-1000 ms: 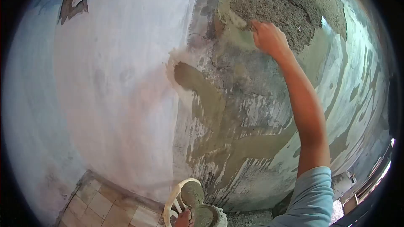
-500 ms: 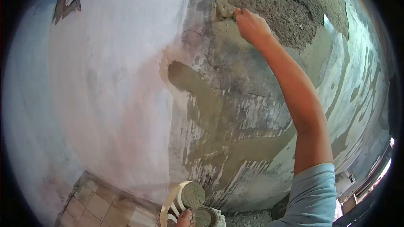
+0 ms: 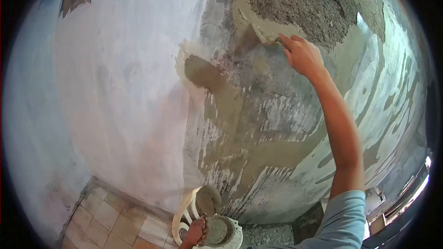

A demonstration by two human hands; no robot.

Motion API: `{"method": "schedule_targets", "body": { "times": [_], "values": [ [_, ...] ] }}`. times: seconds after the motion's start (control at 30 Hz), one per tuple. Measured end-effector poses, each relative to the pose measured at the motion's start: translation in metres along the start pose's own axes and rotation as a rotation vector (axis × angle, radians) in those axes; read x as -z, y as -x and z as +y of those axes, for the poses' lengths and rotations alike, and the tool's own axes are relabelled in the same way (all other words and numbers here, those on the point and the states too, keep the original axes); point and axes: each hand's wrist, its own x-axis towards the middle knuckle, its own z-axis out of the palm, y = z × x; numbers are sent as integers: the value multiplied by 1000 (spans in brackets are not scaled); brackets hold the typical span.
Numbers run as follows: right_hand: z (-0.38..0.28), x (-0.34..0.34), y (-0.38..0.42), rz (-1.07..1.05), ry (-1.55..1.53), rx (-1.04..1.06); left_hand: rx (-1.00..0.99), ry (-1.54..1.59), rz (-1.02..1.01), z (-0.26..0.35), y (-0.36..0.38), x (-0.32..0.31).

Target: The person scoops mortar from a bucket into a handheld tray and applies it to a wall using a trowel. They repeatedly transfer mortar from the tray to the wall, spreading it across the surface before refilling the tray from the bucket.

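High on the wall, my right hand (image 3: 302, 55) is closed around a putty knife (image 3: 270, 39), its blade flat on wet grey-green plaster at the lower edge of a rough patch (image 3: 300, 9). The handle is mostly hidden in my fingers. A smooth strip of fresh plaster (image 3: 244, 7) runs along the left side of that patch. Low in the view, my left hand (image 3: 196, 231) is closed at the left rim of a round bowl (image 3: 233, 233) with plaster mix in it. Right behind the hand is a round, plaster-smeared piece (image 3: 208, 199).
A white plastic chair (image 3: 181, 207) stands by the bowl. Tiled floor (image 3: 108, 214) lies lower left, rubble (image 3: 270, 234) at the wall's foot. The wall has a white painted part (image 3: 124, 87) on the left and a damp plaster band (image 3: 226, 110) in the middle.
My right hand has moved down and right along the patch's lower edge, leaving a smeared plaster strip. My left hand appears slightly higher and further left.
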Motion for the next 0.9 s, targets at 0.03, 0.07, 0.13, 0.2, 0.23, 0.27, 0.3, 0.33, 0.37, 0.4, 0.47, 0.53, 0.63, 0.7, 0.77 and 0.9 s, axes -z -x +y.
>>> {"method": "schedule_targets", "body": {
  "times": [0.03, 0.07, 0.13, 0.2, 0.23, 0.27, 0.3, 0.33, 0.37, 0.4, 0.47, 0.53, 0.63, 0.7, 0.77, 0.9],
  "values": [
    [-1, 5, 12, -8, -90, -42, 3, 43, -22, 0, 2, 6],
    [-4, 2, 27, 14, -236, -82, -33, 31, 23, -11, -5, 11],
    [-17, -11, 68, 25, -534, -162, -105, 1, 115, -32, -17, 23],
    [-59, -19, 121, -162, -717, -260, -185, -43, 139, -33, -10, 24],
    [-82, -22, 148, -266, -810, -314, -63, 61, 106, -12, 3, 19],
    [-101, -31, 176, -407, -1010, -332, -164, -1, 123, -24, -8, 25],
    [-120, -41, 206, -547, -1210, -361, -265, -66, 147, -38, -20, 32],
    [-140, -51, 234, -687, -1283, -419, -364, -130, 177, -51, -31, 38],
    [-158, -61, 260, -816, -1349, -476, -201, 61, 113, -8, -4, 20],
    [-171, -70, 284, -931, -1406, -532, -71, 65, 3, 16, 15, 19],
    [-189, -98, 338, -995, -1547, -621, -69, 59, -39, 26, 26, 17],
    [-200, -114, 383, -1037, -1689, -764, -46, 34, -63, 29, 32, 19],
    [-211, -114, 423, -1080, -1774, -1008, -40, 107, -138, 33, 44, 15],
    [-221, -116, 445, -1048, -1859, -1063, -39, 114, -154, 30, 45, 13],
    [-229, -111, 462, -987, -1938, -1096, -39, 118, -144, 29, 44, 8],
    [-249, -88, 485, -924, -1960, -1146, -7, 214, -24, 26, 33, -4]
  ]
}}
